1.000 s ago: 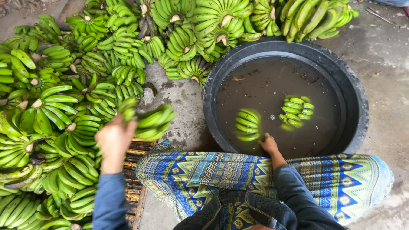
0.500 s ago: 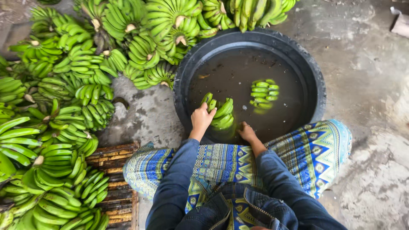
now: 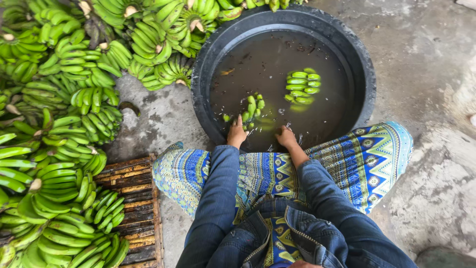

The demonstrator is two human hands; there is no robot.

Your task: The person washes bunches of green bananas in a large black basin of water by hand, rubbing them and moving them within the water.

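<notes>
So far two green banana bunches are in the black tub (image 3: 364, 74): one (image 3: 301, 87) floats far right, the other (image 3: 252, 113) is grasped by the left hand (image 3: 237, 134) and right hand (image 3: 286, 137) near the rim; heaps of bananas (image 3: 59, 124) wait left, unwashed.

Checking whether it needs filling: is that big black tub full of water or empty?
Partly full. The black tub holds dark murky water below its rim; two green banana bunches sit in it, and both hands dip in.

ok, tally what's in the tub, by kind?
Banana bunches in the tub: 2, one by the left hand at, one floating apart at.
Hands in the water: 2, left and right hand.
Total: 4.
</notes>
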